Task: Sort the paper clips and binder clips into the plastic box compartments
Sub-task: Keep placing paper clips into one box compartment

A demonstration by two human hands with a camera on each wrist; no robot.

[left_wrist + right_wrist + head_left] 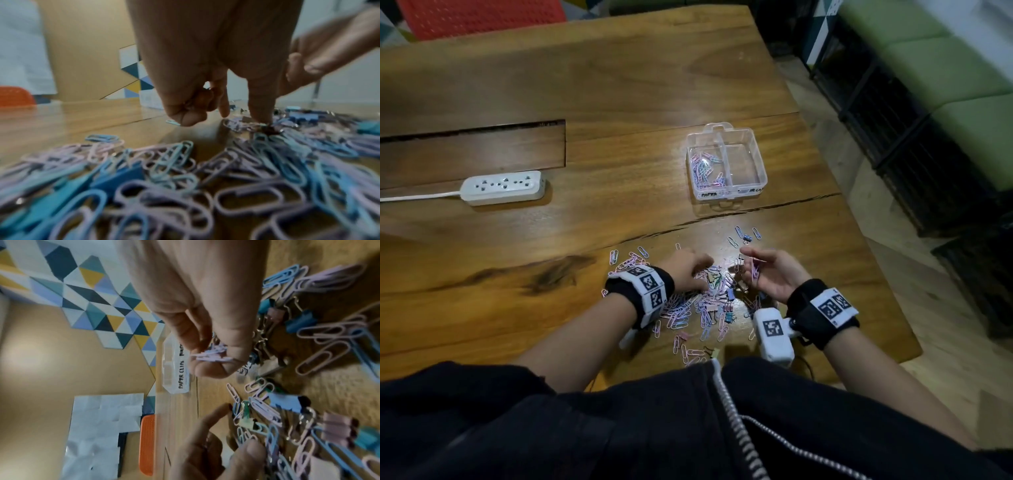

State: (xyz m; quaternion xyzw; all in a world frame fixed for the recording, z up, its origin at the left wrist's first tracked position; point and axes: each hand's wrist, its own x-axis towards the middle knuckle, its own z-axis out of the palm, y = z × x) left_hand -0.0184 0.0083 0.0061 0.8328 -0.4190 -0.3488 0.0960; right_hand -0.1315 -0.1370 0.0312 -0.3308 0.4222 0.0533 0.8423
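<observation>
Pastel paper clips (pixel 688 308) litter the table (pixel 619 85); the right hand (pixel 774 274) pinches several, the left hand (pixel 688 270) fingers the pile, curled, holding nothing visible.

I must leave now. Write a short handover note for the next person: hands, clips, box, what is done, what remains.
Right hand: palm up, fingers pinch a few pastel paper clips.
Left hand: fingers down in the mixed pile on the table, picking.
Plastic box: left compartment holds some paper clips, right one looks empty.
Left: most paper clips, all binder clips.
</observation>
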